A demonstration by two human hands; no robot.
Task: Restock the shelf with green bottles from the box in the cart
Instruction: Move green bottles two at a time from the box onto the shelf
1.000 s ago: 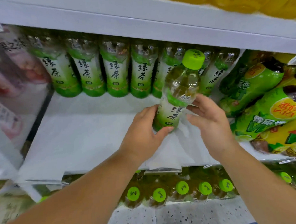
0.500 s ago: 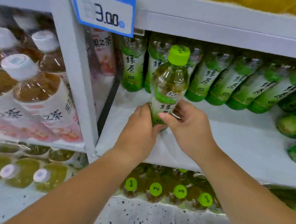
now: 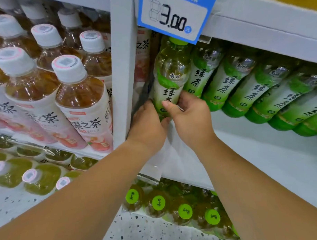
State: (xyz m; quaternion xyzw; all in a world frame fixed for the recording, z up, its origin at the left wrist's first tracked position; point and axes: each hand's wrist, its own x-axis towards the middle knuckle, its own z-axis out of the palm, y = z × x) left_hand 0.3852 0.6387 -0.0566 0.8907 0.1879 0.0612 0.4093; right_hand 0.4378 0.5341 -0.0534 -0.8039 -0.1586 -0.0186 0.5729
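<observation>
We note the green bottle at the far left end of the shelf, just beside the white post. Our left grip and right grip both clasp its lower half.

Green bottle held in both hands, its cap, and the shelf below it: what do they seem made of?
Green bottle: clear glossy plastic by the look; the tea shows through and highlights sit on its ribbed shoulder. Cap: opaque lime green, probably plastic, with a duller surface. Shelf: smooth white painted board, likely metal, though the picture leaves that open.
</observation>
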